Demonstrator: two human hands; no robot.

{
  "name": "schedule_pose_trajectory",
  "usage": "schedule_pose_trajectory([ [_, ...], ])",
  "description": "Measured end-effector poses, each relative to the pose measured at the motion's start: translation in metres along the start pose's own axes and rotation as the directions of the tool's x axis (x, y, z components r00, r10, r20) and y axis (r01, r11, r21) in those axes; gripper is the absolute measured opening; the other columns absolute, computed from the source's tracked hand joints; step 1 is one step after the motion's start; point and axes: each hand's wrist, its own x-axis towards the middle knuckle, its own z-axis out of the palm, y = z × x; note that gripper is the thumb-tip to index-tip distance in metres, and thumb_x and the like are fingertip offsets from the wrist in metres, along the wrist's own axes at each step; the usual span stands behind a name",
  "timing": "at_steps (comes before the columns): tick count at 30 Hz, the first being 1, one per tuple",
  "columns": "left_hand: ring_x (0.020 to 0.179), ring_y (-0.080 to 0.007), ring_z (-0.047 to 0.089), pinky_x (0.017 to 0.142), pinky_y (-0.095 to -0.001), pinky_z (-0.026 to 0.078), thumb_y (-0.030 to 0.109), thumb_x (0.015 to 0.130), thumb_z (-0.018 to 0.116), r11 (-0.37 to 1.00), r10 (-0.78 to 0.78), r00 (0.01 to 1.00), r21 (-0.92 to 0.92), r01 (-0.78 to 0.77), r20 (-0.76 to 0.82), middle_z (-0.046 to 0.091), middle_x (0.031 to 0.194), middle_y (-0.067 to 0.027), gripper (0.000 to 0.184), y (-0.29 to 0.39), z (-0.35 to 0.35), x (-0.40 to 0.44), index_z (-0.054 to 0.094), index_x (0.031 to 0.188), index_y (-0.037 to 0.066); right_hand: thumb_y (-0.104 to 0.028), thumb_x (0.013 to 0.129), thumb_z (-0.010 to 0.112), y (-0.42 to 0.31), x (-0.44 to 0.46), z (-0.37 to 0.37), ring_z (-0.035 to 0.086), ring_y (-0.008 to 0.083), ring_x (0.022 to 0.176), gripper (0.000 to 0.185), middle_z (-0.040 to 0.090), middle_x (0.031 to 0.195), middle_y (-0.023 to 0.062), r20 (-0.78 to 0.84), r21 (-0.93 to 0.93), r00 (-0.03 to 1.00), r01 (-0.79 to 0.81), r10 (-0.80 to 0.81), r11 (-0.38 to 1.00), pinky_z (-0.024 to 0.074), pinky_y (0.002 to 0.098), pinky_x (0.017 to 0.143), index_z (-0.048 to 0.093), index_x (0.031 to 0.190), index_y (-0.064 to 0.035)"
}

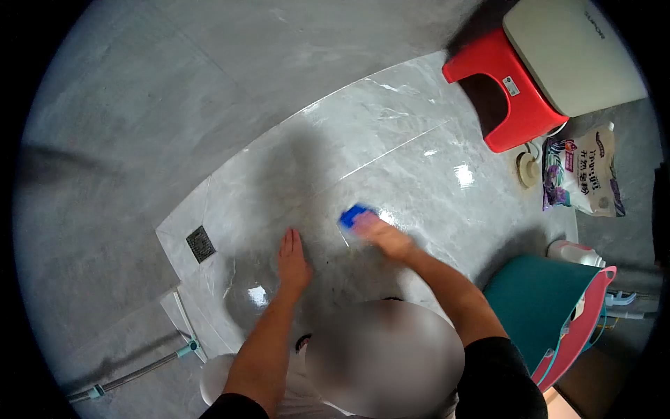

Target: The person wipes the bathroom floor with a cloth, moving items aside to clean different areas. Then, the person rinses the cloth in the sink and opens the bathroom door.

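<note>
My right hand (371, 228), blurred by motion, is closed over a blue scrubber (356, 216) and presses it against the wet grey tiled floor (405, 153). Whether the scrubber is a brush or a sponge cannot be made out. To its left, my left hand (294, 261) rests on the floor with fingers stretched out and nothing in it. Glossy patches of water shine around both hands. Below them, a pale blurred shape covers the bottom middle of the view.
A square floor drain (201, 244) lies left, above a squeegee with a long pole (174, 355). On the right are a red stool (499, 77) under a pale box (574, 56), a printed bag (585, 172), a white bottle (574, 253) and a teal tub (534, 293).
</note>
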Motion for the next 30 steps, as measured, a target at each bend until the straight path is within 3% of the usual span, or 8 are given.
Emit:
schedule_pose_trajectory([
  [1, 0.143, -0.0367, 0.026, 0.116, -0.0458, 0.024, 0.000, 0.074, 0.058, 0.999, -0.044, 0.999, -0.007, 0.044, 0.026, 0.026, 0.156, -0.0202, 0.082, 0.000, 0.001, -0.006, 0.026, 0.149, -0.001, 0.007, 0.077, 0.049, 0.014, -0.013, -0.008, 0.025, 0.0366, 0.145, 0.072, 0.030, 0.155, 0.0197, -0.116, 0.170, 0.980, -0.141, 0.162, 0.975, 0.0189, 0.0446, 0.120, 0.036, 0.147, -0.0066],
  [3, 0.144, -0.0364, 0.026, 0.117, -0.0456, 0.022, 0.001, 0.075, 0.058, 0.995, -0.084, 0.994, -0.046, 0.088, 0.071, 0.025, 0.156, -0.0198, 0.082, 0.006, 0.003, -0.018, 0.025, 0.150, 0.000, 0.005, 0.077, 0.047, 0.022, -0.029, -0.030, 0.022, 0.0433, 0.144, 0.074, 0.027, 0.154, 0.0269, -0.343, 0.069, 0.885, -0.311, 0.316, 0.948, 0.0163, 0.0472, 0.119, 0.031, 0.149, -0.0028],
  [6, 0.143, -0.0369, 0.026, 0.117, -0.0456, 0.021, 0.000, 0.076, 0.058, 0.978, -0.127, 0.990, -0.157, 0.135, 0.059, 0.025, 0.156, -0.0198, 0.083, 0.018, -0.001, -0.042, 0.023, 0.151, 0.000, -0.001, 0.083, 0.042, 0.011, -0.012, -0.030, 0.017, 0.0462, 0.144, 0.071, 0.018, 0.155, 0.0300, -0.143, 0.046, 0.866, -0.477, 0.478, 0.878, 0.0125, 0.0494, 0.120, 0.023, 0.151, -0.0022],
  [12, 0.143, -0.0381, 0.027, 0.116, -0.0467, 0.022, -0.005, 0.077, 0.055, 0.948, -0.210, 0.964, -0.274, 0.160, -0.165, 0.026, 0.156, -0.0209, 0.081, 0.005, 0.014, -0.056, 0.022, 0.151, -0.001, 0.011, 0.079, 0.050, -0.070, 0.062, 0.027, 0.023, 0.0353, 0.146, 0.073, 0.024, 0.159, 0.0129, 0.069, -0.065, 0.998, 0.022, -0.017, 0.998, 0.0261, 0.0412, 0.118, 0.036, 0.148, -0.0095],
  [16, 0.141, -0.0403, 0.029, 0.114, -0.0479, 0.025, -0.007, 0.076, 0.051, 0.931, -0.248, 0.938, -0.328, 0.161, -0.244, 0.028, 0.154, -0.0227, 0.080, 0.001, 0.028, -0.079, 0.024, 0.151, -0.001, 0.010, 0.077, 0.057, -0.063, 0.052, 0.012, 0.022, 0.0351, 0.146, 0.075, 0.024, 0.159, 0.0131, 0.238, 0.085, 0.964, 0.102, -0.119, 0.991, 0.0251, 0.0414, 0.119, 0.037, 0.147, -0.0081],
  [19, 0.140, -0.0421, 0.031, 0.114, -0.0480, 0.026, -0.008, 0.075, 0.049, 0.884, -0.281, 0.918, -0.448, 0.134, -0.279, 0.029, 0.153, -0.0244, 0.079, 0.007, 0.041, -0.106, 0.026, 0.150, -0.002, 0.009, 0.075, 0.060, -0.067, -0.021, 0.012, 0.022, 0.0373, 0.145, 0.077, 0.024, 0.158, 0.0160, 0.295, -0.051, 0.953, -0.058, 0.071, 0.997, 0.0256, 0.0446, 0.118, 0.037, 0.146, -0.0060],
  [24, 0.139, -0.0428, 0.031, 0.114, -0.0473, 0.026, -0.010, 0.073, 0.048, 0.885, -0.332, 0.885, -0.432, 0.173, -0.325, 0.029, 0.153, -0.0239, 0.079, 0.024, 0.056, -0.146, 0.027, 0.149, -0.003, 0.013, 0.072, 0.051, -0.103, -0.003, 0.093, 0.028, 0.0465, 0.140, 0.076, 0.028, 0.156, 0.0202, 0.064, 0.183, 0.997, 0.037, -0.050, 0.982, 0.0256, 0.0489, 0.116, 0.037, 0.145, -0.0031],
  [30, 0.142, -0.0418, 0.026, 0.115, -0.0471, 0.025, -0.011, 0.072, 0.047, 0.809, -0.486, 0.831, -0.499, 0.311, -0.270, 0.026, 0.155, -0.0225, 0.079, 0.023, 0.027, -0.188, 0.029, 0.149, -0.003, 0.007, 0.077, 0.049, -0.133, 0.108, 0.093, 0.030, 0.0411, 0.140, 0.067, 0.033, 0.153, 0.0193, 0.075, 0.225, 0.947, 0.290, -0.314, 0.930, 0.0272, 0.0463, 0.116, 0.040, 0.143, -0.0026],
])
